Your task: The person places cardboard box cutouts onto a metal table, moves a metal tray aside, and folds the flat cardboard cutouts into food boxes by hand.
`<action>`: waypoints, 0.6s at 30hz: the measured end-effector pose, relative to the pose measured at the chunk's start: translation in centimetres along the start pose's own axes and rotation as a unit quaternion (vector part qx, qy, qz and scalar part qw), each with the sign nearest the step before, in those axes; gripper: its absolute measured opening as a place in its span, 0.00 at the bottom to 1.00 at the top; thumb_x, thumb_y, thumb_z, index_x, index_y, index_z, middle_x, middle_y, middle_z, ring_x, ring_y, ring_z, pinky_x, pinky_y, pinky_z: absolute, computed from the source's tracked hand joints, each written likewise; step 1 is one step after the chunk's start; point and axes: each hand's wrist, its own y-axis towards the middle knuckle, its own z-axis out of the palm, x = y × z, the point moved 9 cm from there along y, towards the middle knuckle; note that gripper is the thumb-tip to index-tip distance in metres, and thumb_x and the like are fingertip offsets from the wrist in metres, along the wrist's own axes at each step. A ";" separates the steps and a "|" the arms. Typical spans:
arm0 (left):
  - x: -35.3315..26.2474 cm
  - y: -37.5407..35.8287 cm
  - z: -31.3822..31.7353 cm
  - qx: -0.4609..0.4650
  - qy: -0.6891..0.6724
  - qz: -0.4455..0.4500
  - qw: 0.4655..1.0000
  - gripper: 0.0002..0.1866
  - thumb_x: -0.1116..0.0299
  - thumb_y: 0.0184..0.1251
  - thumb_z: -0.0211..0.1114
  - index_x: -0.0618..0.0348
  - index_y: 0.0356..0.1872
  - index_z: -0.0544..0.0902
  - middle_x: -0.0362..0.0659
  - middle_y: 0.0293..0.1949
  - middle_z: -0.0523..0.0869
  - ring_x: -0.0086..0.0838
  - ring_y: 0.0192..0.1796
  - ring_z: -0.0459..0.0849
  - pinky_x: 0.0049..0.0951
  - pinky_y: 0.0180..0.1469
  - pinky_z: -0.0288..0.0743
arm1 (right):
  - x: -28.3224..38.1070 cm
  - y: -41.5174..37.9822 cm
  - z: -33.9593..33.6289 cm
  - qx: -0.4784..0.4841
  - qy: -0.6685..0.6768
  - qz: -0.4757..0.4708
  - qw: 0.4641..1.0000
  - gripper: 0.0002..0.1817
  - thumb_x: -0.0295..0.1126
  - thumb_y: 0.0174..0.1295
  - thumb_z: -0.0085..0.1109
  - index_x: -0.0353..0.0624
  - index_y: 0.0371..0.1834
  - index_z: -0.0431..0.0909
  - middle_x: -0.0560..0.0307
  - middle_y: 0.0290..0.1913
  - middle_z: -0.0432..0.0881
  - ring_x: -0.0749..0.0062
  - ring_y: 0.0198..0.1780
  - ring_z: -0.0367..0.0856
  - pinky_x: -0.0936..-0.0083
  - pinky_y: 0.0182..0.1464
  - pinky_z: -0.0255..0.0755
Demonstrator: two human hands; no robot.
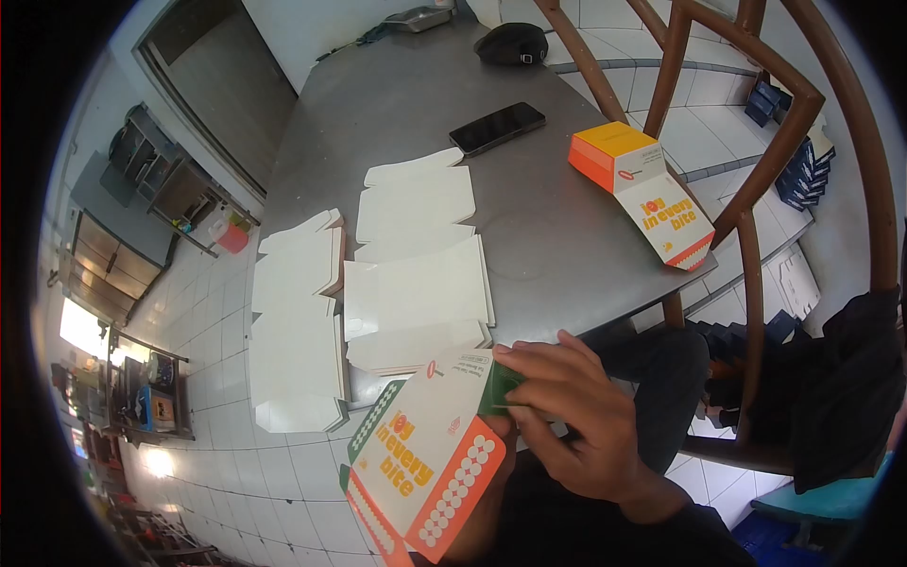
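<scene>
A partly folded cardboard food box (pixel 406 454), white with orange, green and yellow print reading "joy in every bite", is held up in front of me at the table's near edge. My right hand (pixel 576 425) pinches a green end flap (pixel 501 387) of it between thumb and fingers. Behind and under the box, my left hand (pixel 493 501) supports it, its fingers mostly hidden by the cardboard. Just beyond lie two stacks of flat, unfolded box blanks, white side up: a left stack (pixel 298 331) and a right stack (pixel 411 293).
On the grey table (pixel 387 104), a similar box (pixel 652 203) with a formed orange-and-yellow end lies at the right edge. A black phone (pixel 498 128), a dark cap (pixel 511 43) and a metal tray (pixel 420 19) sit farther back. Brown railings (pixel 746 283) rise at right.
</scene>
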 end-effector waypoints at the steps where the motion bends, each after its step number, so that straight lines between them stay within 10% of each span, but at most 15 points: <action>1: 0.0 -0.3 -0.1 -0.011 0.030 0.009 0.999 0.33 0.56 0.71 0.65 0.63 0.71 0.69 0.50 0.66 0.78 0.36 0.66 0.79 0.34 0.63 0.77 | 0.2 0.1 0.2 -0.003 0.002 0.001 1.000 0.07 0.24 0.61 0.67 0.38 0.42 0.84 0.44 0.60 0.85 0.50 0.64 0.82 0.46 0.69 0.66; 11: 0.9 -3.7 1.9 -0.015 0.329 0.119 0.937 0.32 0.64 0.66 0.70 0.64 0.69 0.71 0.52 0.64 0.79 0.37 0.65 0.80 0.35 0.62 0.76 | 0.9 -1.3 1.5 0.042 -0.138 -0.060 0.988 0.23 0.27 0.57 0.68 0.33 0.57 0.81 0.41 0.63 0.81 0.50 0.62 0.83 0.63 0.61 0.78; 18: 0.0 -5.0 4.8 0.024 0.482 0.223 0.847 0.33 0.69 0.62 0.73 0.64 0.68 0.72 0.53 0.62 0.79 0.38 0.64 0.80 0.36 0.61 0.75 | -4.7 -1.4 -0.6 -0.051 0.011 -0.008 0.999 0.25 0.29 0.58 0.69 0.33 0.60 0.80 0.43 0.64 0.80 0.54 0.60 0.83 0.67 0.58 0.79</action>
